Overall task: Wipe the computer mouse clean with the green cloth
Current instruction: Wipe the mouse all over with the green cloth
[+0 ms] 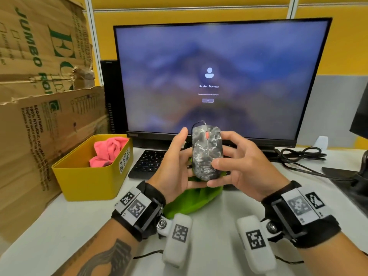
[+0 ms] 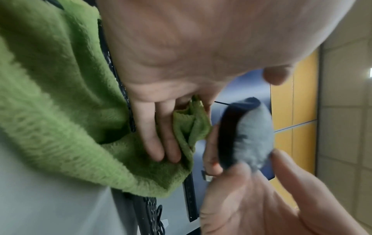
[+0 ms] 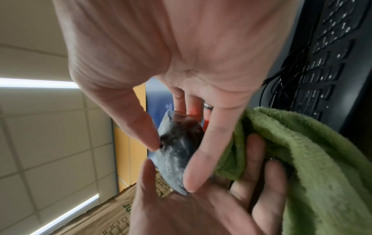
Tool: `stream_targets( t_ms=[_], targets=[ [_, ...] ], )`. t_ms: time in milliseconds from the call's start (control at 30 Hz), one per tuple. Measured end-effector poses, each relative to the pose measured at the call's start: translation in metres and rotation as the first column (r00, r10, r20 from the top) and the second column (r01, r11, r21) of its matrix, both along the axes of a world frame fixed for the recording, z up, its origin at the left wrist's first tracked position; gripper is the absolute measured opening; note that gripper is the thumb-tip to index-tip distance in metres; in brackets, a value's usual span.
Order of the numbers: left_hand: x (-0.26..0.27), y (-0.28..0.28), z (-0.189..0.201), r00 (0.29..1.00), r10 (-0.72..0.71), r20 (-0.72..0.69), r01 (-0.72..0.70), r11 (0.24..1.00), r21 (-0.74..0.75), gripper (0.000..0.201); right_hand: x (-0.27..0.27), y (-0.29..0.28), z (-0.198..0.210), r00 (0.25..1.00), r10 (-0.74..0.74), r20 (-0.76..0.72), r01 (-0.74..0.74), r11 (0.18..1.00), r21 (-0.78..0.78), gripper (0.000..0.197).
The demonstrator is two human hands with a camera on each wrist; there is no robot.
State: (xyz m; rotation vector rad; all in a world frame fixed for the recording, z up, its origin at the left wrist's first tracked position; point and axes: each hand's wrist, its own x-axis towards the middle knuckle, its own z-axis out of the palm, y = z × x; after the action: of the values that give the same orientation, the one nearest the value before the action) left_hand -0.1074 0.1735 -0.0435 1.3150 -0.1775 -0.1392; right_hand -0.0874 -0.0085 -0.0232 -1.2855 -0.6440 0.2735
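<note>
I hold the grey camouflage mouse (image 1: pixel 207 154), with its orange wheel, up in front of the monitor. My right hand (image 1: pixel 237 162) grips it, thumb on its near right side and fingers round the far side. In the right wrist view the mouse (image 3: pixel 177 149) sits between the right thumb and fingers. My left hand (image 1: pixel 176 162) is at the mouse's left side, thumb pointing up. It holds the green cloth (image 1: pixel 191 202), which hangs beneath both hands onto the desk. In the left wrist view a fold of the cloth (image 2: pixel 191 127) is bunched among the left fingers (image 2: pixel 157 136), beside the mouse (image 2: pixel 249 139).
A lit monitor (image 1: pixel 219 76) and a black keyboard (image 1: pixel 147 164) lie behind my hands. A yellow bin (image 1: pixel 89 176) labelled waste basket holds a pink cloth (image 1: pixel 107 150) at the left. Cardboard boxes (image 1: pixel 39 96) stand further left; black cables (image 1: pixel 302 156) trail on the right.
</note>
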Motion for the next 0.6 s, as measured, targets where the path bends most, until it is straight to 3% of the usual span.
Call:
stream_targets(
  t_ms=[133,200,367,600],
  targets=[
    [-0.003,-0.006,-0.003,0.996,0.021,0.087,-0.026,0.998,0.064,0.051,0.001,0.006,-0.007,0.999,-0.034,0.005,0.035,0.996,-0.078,0.058],
    [-0.002,-0.007,-0.005,0.994,0.055,0.090,-0.063,0.994,0.094,0.046,0.001,0.008,-0.009,0.997,-0.080,0.020,0.082,0.989,-0.123,0.057],
    [-0.002,-0.003,-0.004,0.994,0.079,0.073,-0.085,0.992,0.088,0.027,0.003,0.003,-0.006,0.971,-0.169,0.171,0.209,0.945,-0.251,0.057],
    [-0.007,0.003,0.005,0.994,0.088,0.058,-0.091,0.994,0.067,0.056,0.018,-0.022,-0.003,0.917,-0.334,0.218,0.379,0.901,-0.213,0.021]
  ],
)
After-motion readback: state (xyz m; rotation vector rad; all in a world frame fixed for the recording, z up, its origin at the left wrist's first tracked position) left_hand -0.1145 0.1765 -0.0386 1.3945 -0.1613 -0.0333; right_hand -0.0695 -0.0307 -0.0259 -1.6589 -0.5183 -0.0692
